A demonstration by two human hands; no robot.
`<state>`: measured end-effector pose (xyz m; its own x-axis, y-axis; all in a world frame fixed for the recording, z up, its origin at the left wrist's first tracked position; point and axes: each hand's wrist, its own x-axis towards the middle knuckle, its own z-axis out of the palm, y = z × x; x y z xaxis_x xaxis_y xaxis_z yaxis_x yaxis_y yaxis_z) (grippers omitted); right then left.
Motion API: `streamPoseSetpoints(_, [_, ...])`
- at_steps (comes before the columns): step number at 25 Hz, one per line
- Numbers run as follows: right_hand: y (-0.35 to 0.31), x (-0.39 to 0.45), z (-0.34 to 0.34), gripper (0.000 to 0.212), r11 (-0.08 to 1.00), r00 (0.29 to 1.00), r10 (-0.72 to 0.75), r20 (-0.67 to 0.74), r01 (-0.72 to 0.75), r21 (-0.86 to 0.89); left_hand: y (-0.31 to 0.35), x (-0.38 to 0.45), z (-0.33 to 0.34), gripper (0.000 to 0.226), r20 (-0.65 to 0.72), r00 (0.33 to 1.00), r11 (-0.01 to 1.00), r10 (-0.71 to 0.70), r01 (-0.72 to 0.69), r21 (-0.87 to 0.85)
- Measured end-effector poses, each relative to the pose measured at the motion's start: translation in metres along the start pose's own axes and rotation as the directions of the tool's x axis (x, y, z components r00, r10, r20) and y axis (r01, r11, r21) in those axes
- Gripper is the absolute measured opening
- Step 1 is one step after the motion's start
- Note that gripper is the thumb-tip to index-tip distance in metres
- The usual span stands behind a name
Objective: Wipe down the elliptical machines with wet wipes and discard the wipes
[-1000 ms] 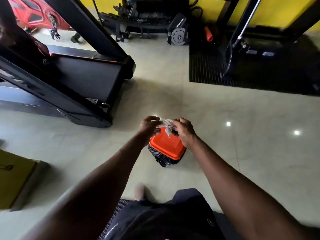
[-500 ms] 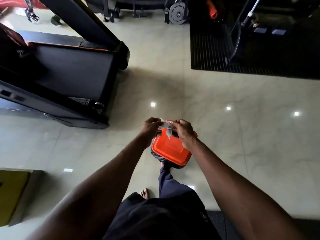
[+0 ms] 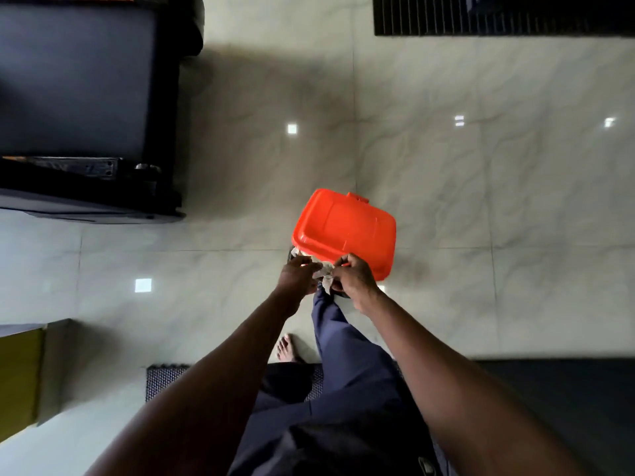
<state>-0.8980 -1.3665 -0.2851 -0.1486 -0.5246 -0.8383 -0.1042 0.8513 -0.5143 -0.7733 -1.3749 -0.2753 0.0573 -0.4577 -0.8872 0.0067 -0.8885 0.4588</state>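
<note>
Pinching a crumpled wipe (image 3: 323, 269) between them, left hand (image 3: 297, 278) and right hand (image 3: 352, 280) meet at the orange bin lid's (image 3: 345, 230) near edge; treadmill (image 3: 82, 97) left, black mat (image 3: 498, 15) beyond.

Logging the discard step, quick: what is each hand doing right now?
Left hand: pinching the crumpled wipe.
Right hand: pinching the same wipe, beside the orange bin lid.

The orange lid (image 3: 343, 231) now stands raised, seemingly foot-pedalled, hands lowered to the rim.

Black treadmill deck (image 3: 79, 80) upper left, ribbed black mat (image 3: 498, 15) top right (partly cropped), glossy pale floor tiles (image 3: 481, 187)
</note>
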Motion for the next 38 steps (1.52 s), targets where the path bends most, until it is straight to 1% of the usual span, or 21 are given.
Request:
streamPoseSetpoints(3, [0.006, 0.031, 0.0, 0.017, 0.997, 1.0, 0.025, -0.008, -0.025, -0.071, 0.0, 0.023, 0.005, 0.016, -0.018, 0.999, 0.999, -0.039, 0.039, 0.019])
streamPoseSetpoints(5, [0.013, 0.059, -0.003, 0.009, 0.991, 1.0, 0.02, -0.017, -0.022, -0.129, 0.003, 0.042, 0.009, 0.021, -0.026, 0.998, 0.998, -0.05, 0.052, 0.047])
streamPoseSetpoints(6, [0.016, 0.073, -0.005, 0.009, 0.989, 0.999, 0.03, -0.02, -0.033, -0.145, 0.006, 0.052, 0.012, 0.023, -0.027, 0.998, 0.997, -0.052, 0.054, 0.061])
streamPoseSetpoints(9, [0.032, 0.13, -0.006, 0.005, 0.991, 0.998, 0.032, -0.048, -0.038, -0.127, 0.01, 0.088, 0.02, 0.025, -0.044, 0.998, 0.997, -0.053, 0.055, 0.062])
streamPoseSetpoints(12, [0.019, 0.157, -0.003, 0.015, 0.99, 0.992, 0.016, -0.125, -0.033, -0.136, 0.01, 0.126, 0.03, 0.024, -0.055, 0.996, 0.995, -0.068, 0.072, 0.072])
streamPoseSetpoints(15, [0.009, 0.183, -0.004, 0.027, 0.97, 0.99, 0.029, -0.138, -0.061, -0.234, 0.011, 0.159, 0.043, 0.023, -0.028, 0.996, 0.989, -0.085, 0.087, 0.115])
streamPoseSetpoints(18, [0.01, 0.211, -0.002, 0.041, 0.963, 0.994, 0.045, -0.099, -0.069, -0.261, 0.017, 0.184, 0.055, 0.026, -0.013, 0.997, 0.983, -0.073, 0.074, 0.167])
streamPoseSetpoints(20, [0.013, 0.222, -0.003, 0.044, 0.964, 0.997, 0.071, -0.038, -0.078, -0.253, 0.02, 0.198, 0.061, 0.029, -0.011, 0.998, 0.974, -0.064, 0.065, 0.215])
streamPoseSetpoints(21, [0.015, 0.224, -0.005, 0.044, 0.964, 0.998, 0.062, -0.022, -0.066, -0.257, 0.022, 0.201, 0.063, 0.029, -0.009, 0.998, 0.971, -0.062, 0.063, 0.229])
streamPoseSetpoints(25, [0.012, 0.206, -0.017, 0.04, 0.956, 0.997, -0.013, -0.079, -0.01, -0.292, 0.034, 0.188, 0.067, 0.027, 0.007, 0.999, 0.967, -0.052, 0.049, 0.249])
streamPoseSetpoints(28, [0.004, 0.178, -0.024, 0.04, 0.987, 0.995, 0.062, -0.078, -0.073, -0.146, 0.049, 0.16, 0.069, 0.029, 0.048, 0.999, 0.966, -0.025, 0.011, 0.257])
streamPoseSetpoints(29, [-0.001, 0.167, -0.026, 0.041, 0.991, 0.994, 0.059, -0.091, -0.069, -0.111, 0.054, 0.148, 0.07, 0.029, 0.067, 0.998, 0.966, -0.007, -0.011, 0.257])
streamPoseSetpoints(31, [-0.011, 0.146, -0.029, 0.043, 0.997, 0.993, 0.018, -0.121, -0.027, -0.071, 0.066, 0.124, 0.071, 0.027, 0.101, 0.994, 0.962, 0.041, -0.067, 0.265])
streamPoseSetpoints(32, [-0.016, 0.13, -0.031, 0.04, 0.998, 0.991, -0.018, -0.136, 0.01, -0.058, 0.07, 0.11, 0.07, 0.025, 0.116, 0.991, 0.96, 0.067, -0.096, 0.264])
streamPoseSetpoints(35, [-0.029, 0.08, -0.034, 0.031, 0.997, 0.98, -0.083, -0.183, 0.083, -0.008, 0.079, 0.07, 0.062, 0.009, 0.156, 0.977, 0.948, 0.143, -0.18, 0.261])
streamPoseSetpoints(36, [-0.03, 0.06, -0.035, 0.032, 0.994, 0.973, -0.101, -0.205, 0.107, 0.017, 0.079, 0.053, 0.057, 0.008, 0.17, 0.97, 0.94, 0.174, -0.215, 0.263])
streamPoseSetpoints(38, [-0.029, 0.02, -0.031, 0.034, 0.983, 0.957, -0.16, -0.243, 0.176, 0.045, 0.077, 0.014, 0.042, 0.011, 0.222, 0.947, 0.93, 0.234, -0.285, 0.234])
